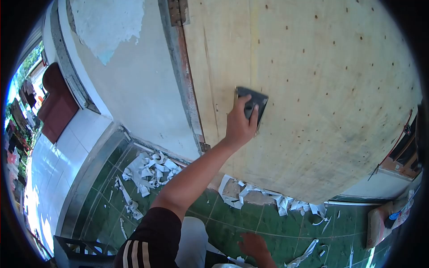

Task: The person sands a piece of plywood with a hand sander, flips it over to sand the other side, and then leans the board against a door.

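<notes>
My left hand [242,123] is closed around a dark flat block [263,99], which lies against the pale wooden panel [313,102]. Two of its fingers show on top of the block; the rest are partly hidden. Low in the view, my right hand [254,245] hangs above the green tiled floor [241,216], its fingers slightly apart and nothing seen in them. Rows of small brown marks dot the panel, and a yellowish strip runs down its upper part.
Torn white scraps [152,172] lie on the floor at the left and along the panel's foot. A sack [380,225] stands at the right. A dark plastic chair [80,254] is at the bottom left, a reddish-brown seat [60,107] farther up. Peeling paint marks the wall [129,85].
</notes>
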A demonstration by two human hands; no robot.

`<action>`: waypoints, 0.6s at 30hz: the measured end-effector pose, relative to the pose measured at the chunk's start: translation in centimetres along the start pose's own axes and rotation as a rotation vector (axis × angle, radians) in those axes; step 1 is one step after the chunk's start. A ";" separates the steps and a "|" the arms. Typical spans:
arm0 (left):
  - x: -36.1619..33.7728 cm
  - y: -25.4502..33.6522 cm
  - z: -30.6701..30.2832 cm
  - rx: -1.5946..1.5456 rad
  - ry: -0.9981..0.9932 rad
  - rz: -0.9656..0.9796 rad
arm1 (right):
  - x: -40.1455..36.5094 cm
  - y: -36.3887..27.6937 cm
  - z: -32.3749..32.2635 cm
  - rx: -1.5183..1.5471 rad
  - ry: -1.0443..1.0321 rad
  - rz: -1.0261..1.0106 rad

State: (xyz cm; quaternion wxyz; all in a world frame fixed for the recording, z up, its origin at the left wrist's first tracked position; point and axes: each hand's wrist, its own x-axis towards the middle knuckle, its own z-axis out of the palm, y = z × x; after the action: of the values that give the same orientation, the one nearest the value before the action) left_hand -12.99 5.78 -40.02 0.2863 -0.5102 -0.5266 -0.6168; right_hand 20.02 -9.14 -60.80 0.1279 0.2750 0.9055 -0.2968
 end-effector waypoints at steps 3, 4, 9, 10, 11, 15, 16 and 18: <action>9.7 1.8 -3.7 -0.039 0.025 -0.247 | 0.0 0.2 -1.0 0.013 0.009 0.040; 9.7 1.0 -4.0 -0.043 0.038 -0.220 | 0.2 0.4 -1.0 0.027 0.025 0.049; -5.7 -6.4 -2.3 0.045 0.048 -0.052 | 0.8 0.9 0.2 -0.049 -0.034 0.092; -11.5 -8.9 -2.4 0.037 -0.029 -0.108 | 0.9 0.7 0.2 -0.057 -0.038 0.100; -17.1 -10.8 -3.1 0.063 -0.144 -0.178 | 0.8 0.6 0.7 -0.073 -0.017 0.066; -25.5 -13.8 -5.0 0.160 -0.439 -0.398 | 1.7 -0.1 1.0 -0.089 -0.025 0.038; -24.4 -13.7 -5.1 0.154 -0.444 -0.385 | 1.7 -0.3 0.9 -0.071 -0.064 0.058; -22.5 -12.9 -5.9 0.148 -0.305 -0.444 | 0.6 -0.2 2.2 -0.059 -0.049 -0.012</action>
State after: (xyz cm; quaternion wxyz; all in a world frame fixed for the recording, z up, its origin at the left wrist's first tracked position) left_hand -19.33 -0.25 -65.14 0.0981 -0.4470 -0.7062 -0.5402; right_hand 19.58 -10.37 -62.66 0.1562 0.2581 0.9121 -0.2774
